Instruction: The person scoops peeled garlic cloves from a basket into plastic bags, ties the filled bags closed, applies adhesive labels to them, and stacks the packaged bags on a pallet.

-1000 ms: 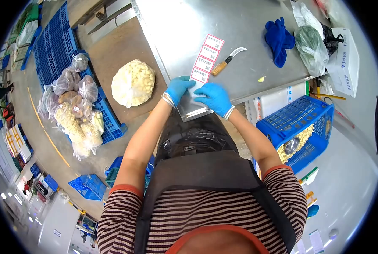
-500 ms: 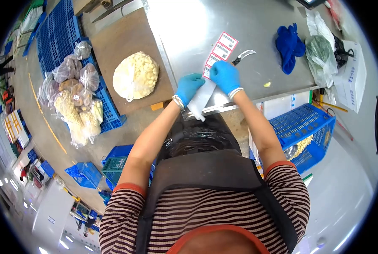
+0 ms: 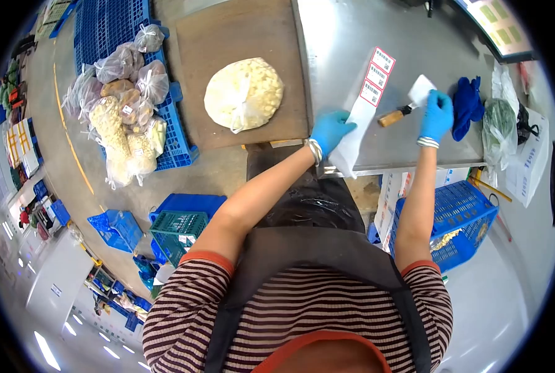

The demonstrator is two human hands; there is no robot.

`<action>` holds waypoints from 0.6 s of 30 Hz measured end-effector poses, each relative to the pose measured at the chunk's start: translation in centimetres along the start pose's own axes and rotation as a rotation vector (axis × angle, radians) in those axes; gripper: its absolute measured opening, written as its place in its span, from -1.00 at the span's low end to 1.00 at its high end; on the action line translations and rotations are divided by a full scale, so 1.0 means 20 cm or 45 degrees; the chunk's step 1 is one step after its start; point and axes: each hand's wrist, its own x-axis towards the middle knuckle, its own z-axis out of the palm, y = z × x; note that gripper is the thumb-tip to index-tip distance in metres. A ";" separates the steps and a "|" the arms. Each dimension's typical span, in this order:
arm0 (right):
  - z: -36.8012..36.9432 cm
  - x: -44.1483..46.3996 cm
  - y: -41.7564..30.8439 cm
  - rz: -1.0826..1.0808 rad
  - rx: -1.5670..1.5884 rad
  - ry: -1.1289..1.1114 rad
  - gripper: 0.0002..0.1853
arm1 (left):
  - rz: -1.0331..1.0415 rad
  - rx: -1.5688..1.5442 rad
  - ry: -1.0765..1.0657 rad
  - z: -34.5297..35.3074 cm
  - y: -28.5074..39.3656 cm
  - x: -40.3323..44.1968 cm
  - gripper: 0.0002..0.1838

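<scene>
My left hand (image 3: 332, 132), in a blue glove, pinches the edge of a strip of labels (image 3: 372, 86) near the table's front edge. Three red-framed labels with barcodes show on its upper part; its lower end is bare white backing. Off to the right, my gloved right hand (image 3: 438, 118) holds a single white label (image 3: 421, 91) between its fingertips, blank side up. A knife with a wooden handle (image 3: 392, 116) lies between the strip and my right hand, its blade partly hidden by the label. Left of the strip sits a tied clear bag of pale yellow chunks (image 3: 244, 94).
The bag rests on a brown board (image 3: 196, 37) beside the metal table (image 3: 343, 37). A blue cloth (image 3: 468, 109) and plastic bags (image 3: 500, 127) lie at the right. Filled bags (image 3: 122, 112) lie on a blue pallet (image 3: 112, 28); a blue crate (image 3: 452, 214) stands below the table.
My right hand has moved right, away from the strip, taking one label with it. The strip shows one red-framed label fewer. My left hand stays on the strip; the whole view has shifted.
</scene>
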 end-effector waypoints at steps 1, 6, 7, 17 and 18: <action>0.01 -0.03 -0.15 -0.067 0.014 0.102 -0.81 | 0.035 0.222 0.034 -0.07 0.08 -0.09 -0.60; 0.53 -0.44 -0.73 -0.809 0.240 -0.382 -0.85 | 0.319 0.853 0.633 -0.61 0.15 -0.40 -0.44; 0.72 -0.54 -0.84 -1.100 0.224 -0.337 -0.86 | 0.331 0.920 0.896 -0.72 0.08 -0.40 -0.44; 1.84 -1.21 -0.61 -1.307 -0.573 -1.273 -0.78 | -0.508 -0.256 0.356 -1.11 -0.73 -0.33 -0.68; 1.78 -1.17 -0.70 -1.228 -0.532 -1.355 -0.75 | -0.495 -0.236 0.344 -1.13 -0.73 -0.33 -0.69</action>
